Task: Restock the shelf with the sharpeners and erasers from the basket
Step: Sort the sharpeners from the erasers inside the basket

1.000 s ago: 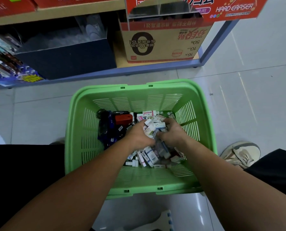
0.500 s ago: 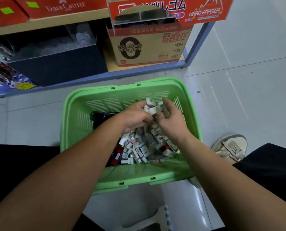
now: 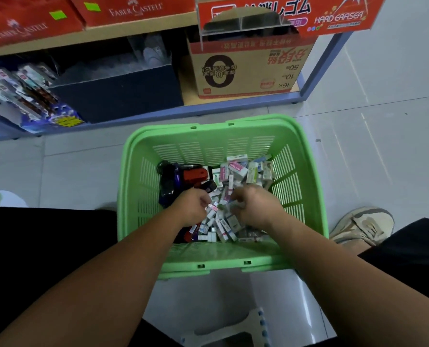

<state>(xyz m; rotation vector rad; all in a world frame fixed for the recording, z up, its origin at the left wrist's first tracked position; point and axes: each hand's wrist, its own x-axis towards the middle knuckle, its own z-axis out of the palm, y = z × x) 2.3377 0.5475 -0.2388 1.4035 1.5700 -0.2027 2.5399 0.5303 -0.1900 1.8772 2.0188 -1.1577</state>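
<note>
Shelf [image 3: 133, 118] stood behind basket [image 3: 133, 186], which sat on floor. Sharpeners [image 3: 193, 175] lay in basket's left part. Left hand [image 3: 193, 206] was knuckles-up in pile, fingers curled under; whether it held anything could not be told. Erasers [image 3: 236, 171] filled middle and right in large heap. Right hand [image 3: 254, 207] likewise curled into heap, grip hidden. Judged: restocking barely begun, nearly all stock left in basket.

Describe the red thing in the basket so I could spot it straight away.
Look into the green basket on the floor in front of the shelf. In its far left corner, beyond the left hand, lies a cluster of dark items. The red item among them is the only red block there, left of the pale eraser boxes.
</note>
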